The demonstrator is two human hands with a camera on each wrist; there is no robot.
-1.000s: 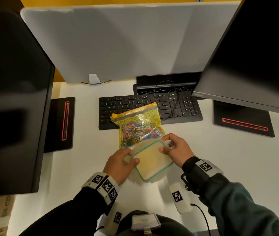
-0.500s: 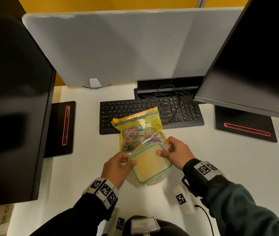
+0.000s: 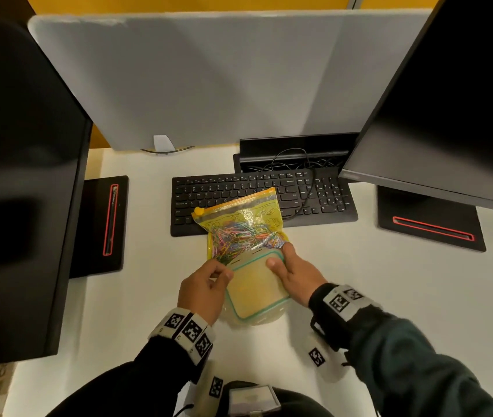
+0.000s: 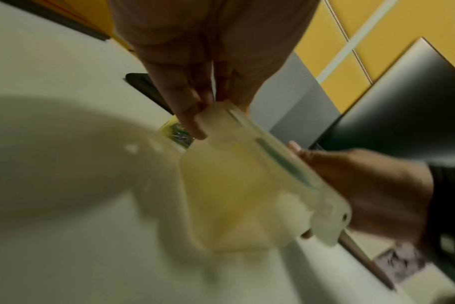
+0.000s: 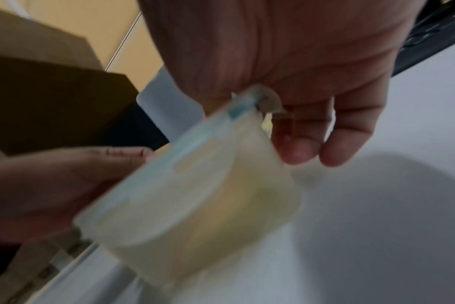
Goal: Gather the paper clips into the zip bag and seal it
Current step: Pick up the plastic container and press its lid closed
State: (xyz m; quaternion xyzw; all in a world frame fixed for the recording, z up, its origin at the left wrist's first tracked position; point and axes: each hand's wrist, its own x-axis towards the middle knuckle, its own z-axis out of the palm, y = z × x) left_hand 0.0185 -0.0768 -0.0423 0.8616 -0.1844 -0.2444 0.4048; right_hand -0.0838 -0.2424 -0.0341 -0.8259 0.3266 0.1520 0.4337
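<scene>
**Both hands on a lidded plastic box, filled zip bag just behind it**

In the lower middle of the head view, a translucent plastic container (image 3: 255,291) with rounded corners and a teal seal line round its lid is held between both hands. The left hand (image 3: 203,291) pinches a soft flap at the container's left edge between curled fingers (image 4: 187,121) and thumb. The right hand (image 3: 295,275) grips the upper right corner, thumb pressed flat on the lid and fingers curled under the rim, as the right wrist view shows (image 5: 299,148). Both wrist views are blurred; the container's walls look cloudy and pale yellow, and they show it tilted, its lower part over the table.

Just above the container in the head view lies the zip bag (image 3: 243,224), a glossy, crinkled yellow pouch with faint line drawings and an orange zip strip along its top edge, the yellow slider (image 3: 199,211) at the left end. Inside it sits a tangled heap of thin wire paper clips (image 3: 239,236) in many colours. The bag's top edge overlaps the front of a matte black keyboard (image 3: 263,197); its lower edge is hidden behind the container.

The table (image 3: 374,296) is smooth and white. Dark monitors fill the left and upper right of the frame, each on a flat black base with a red-outlined slot (image 3: 110,219).
</scene>
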